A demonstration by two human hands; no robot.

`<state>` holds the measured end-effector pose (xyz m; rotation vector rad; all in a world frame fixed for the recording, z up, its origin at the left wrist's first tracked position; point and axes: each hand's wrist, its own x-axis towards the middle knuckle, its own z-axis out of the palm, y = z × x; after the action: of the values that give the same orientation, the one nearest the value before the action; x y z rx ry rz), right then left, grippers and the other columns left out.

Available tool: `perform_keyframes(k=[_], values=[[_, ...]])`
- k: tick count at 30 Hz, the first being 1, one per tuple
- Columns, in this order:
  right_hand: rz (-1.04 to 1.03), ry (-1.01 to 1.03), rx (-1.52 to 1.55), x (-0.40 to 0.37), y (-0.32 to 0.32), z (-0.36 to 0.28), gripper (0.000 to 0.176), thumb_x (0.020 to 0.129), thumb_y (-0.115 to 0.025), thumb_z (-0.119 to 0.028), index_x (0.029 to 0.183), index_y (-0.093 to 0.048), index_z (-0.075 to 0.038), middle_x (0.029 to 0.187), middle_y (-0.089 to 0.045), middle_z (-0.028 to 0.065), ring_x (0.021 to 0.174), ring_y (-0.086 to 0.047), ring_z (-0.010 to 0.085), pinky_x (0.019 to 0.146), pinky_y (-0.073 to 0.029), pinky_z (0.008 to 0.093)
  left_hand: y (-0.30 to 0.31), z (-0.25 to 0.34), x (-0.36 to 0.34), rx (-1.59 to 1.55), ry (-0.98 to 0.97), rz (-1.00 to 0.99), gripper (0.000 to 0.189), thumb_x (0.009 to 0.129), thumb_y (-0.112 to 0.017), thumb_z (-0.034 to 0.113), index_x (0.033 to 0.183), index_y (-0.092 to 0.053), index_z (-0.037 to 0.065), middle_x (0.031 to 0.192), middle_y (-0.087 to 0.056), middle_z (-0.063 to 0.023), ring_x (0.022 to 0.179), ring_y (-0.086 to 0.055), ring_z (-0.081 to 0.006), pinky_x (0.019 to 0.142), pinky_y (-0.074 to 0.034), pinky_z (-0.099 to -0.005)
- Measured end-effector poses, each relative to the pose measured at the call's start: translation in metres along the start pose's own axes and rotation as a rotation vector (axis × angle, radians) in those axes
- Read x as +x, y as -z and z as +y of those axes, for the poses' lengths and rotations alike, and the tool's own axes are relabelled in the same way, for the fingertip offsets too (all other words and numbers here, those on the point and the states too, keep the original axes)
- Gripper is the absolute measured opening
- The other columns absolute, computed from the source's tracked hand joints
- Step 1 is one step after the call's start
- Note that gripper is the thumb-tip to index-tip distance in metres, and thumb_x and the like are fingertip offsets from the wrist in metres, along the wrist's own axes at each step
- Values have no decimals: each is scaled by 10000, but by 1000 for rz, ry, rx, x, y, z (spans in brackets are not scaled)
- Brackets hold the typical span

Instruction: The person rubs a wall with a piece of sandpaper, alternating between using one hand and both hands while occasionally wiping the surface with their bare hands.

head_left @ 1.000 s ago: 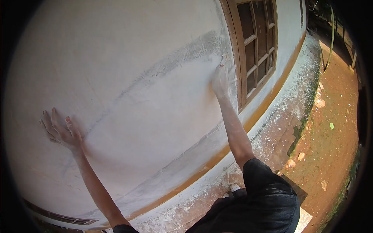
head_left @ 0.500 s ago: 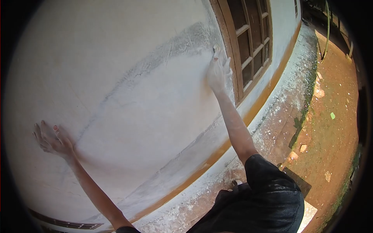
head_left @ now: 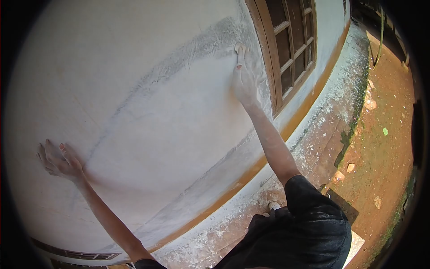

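Observation:
My left hand [head_left: 62,160] rests on the pale plastered wall [head_left: 148,143] at the left, fingers spread, holding nothing. My right hand [head_left: 246,85], coated in white dust, presses at the wall just left of the wooden window frame [head_left: 272,62]. Its thumb lies alongside the index finger and the other fingers bend toward the wall; I cannot tell what is under them. A rough grey patch [head_left: 219,38] of plaster runs beside its fingertips and curves down to the left as a thin dark line.
Window panes [head_left: 284,49] with wooden bars stand right of the frame. An ochre band [head_left: 242,181] follows the wall's base. Below it runs a ledge [head_left: 322,130] spattered with white, where a shoe [head_left: 274,206] shows. Reddish soil [head_left: 380,152] with scattered stones borders the ledge.
My right hand has slid slightly up and left along the wall, away from the window frame. My left hand has stayed almost in place. The view has shifted a little.

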<state>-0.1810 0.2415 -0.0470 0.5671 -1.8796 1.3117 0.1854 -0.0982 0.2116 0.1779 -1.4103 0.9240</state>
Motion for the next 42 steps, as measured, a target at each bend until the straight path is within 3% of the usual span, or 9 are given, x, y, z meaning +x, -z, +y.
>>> perform_keyframes(k=[4, 7, 9, 10, 12, 28, 33, 38, 42], values=[[139, -18, 123, -9, -13, -11, 651, 1022, -436, -394, 1609, -323, -135, 1678, -247, 171, 1532, -64, 514, 1156, -16, 677, 7, 5, 7, -26, -26, 12, 531, 1028, -497, 584, 1388, -605, 210, 1491, -526, -64, 1418, -438, -334, 1111, -341, -552], [-183, 263, -292, -13, 22, -10, 687, 1031, -414, -441, 1611, -292, -93, 1674, -232, 203, 1535, -64, 506, 1163, -17, 665, 7, 4, 7, -53, -43, 9, 512, 1030, -510, 563, 1386, -605, 208, 1489, -529, -64, 1421, -436, -333, 1113, -340, -547], [-54, -371, -1, 15, 27, -2, 736, 1019, -477, -454, 1600, -290, -44, 1665, -220, 241, 1549, -75, 467, 1177, -36, 622, 8, 9, 0, -46, -10, 19, 503, 1030, -516, 555, 1382, -607, 207, 1488, -530, -64, 1421, -435, -332, 1116, -339, -545], [-60, -366, 2, 3, 24, -3, 736, 1019, -477, -454, 1600, -290, -44, 1665, -220, 241, 1549, -75, 467, 1177, -36, 622, 11, 10, -2, -43, -5, 9, 496, 1028, -524, 549, 1376, -611, 206, 1487, -529, -63, 1421, -435, -331, 1117, -339, -543], [-51, 214, -86, -17, 9, -10, 754, 1025, -503, -422, 1589, -259, 15, 1650, -219, 277, 1551, -84, 454, 1179, -46, 604, 2, 6, 12, -38, -20, 33, 489, 1026, -532, 543, 1371, -615, 205, 1485, -529, -62, 1421, -436, -329, 1118, -339, -540], [63, 33, 377, 20, 6, 18, 701, 1067, -405, -323, 1583, -172, 91, 1631, -181, 360, 1539, -146, 459, 1188, -45, 563, 7, 6, 3, -62, 10, 16, 464, 1029, -543, 516, 1338, -624, 179, 1476, -534, -53, 1397, -459, -300, 1118, -342, -505], [116, 41, 196, 10, -15, -9, 707, 1042, -416, -343, 1586, -220, 64, 1662, -213, 275, 1563, -170, 358, 1179, -53, 563, 7, 9, 5, -90, -8, 26, 467, 1032, -531, 520, 1326, -628, 170, 1468, -538, -58, 1391, -462, -294, 1112, -345, -503], [-264, 418, -122, -39, -4, -89, 760, 1027, -360, -461, 1588, -262, 42, 1652, -269, 250, 1567, -175, 362, 1166, -18, 581, 8, 0, 0, -50, -41, -26, 481, 1024, -540, 530, 1309, -633, 154, 1451, -551, -63, 1376, -471, -288, 1105, -349, -492], [-147, 270, -204, -6, -4, -44, 802, 1006, -451, -479, 1602, -233, 11, 1678, -203, 232, 1576, -96, 380, 1159, -5, 639, 9, 4, 4, -100, -38, 9, 478, 1018, -553, 525, 1309, -632, 154, 1446, -558, -57, 1369, -476, -285, 1111, -339, -486]])
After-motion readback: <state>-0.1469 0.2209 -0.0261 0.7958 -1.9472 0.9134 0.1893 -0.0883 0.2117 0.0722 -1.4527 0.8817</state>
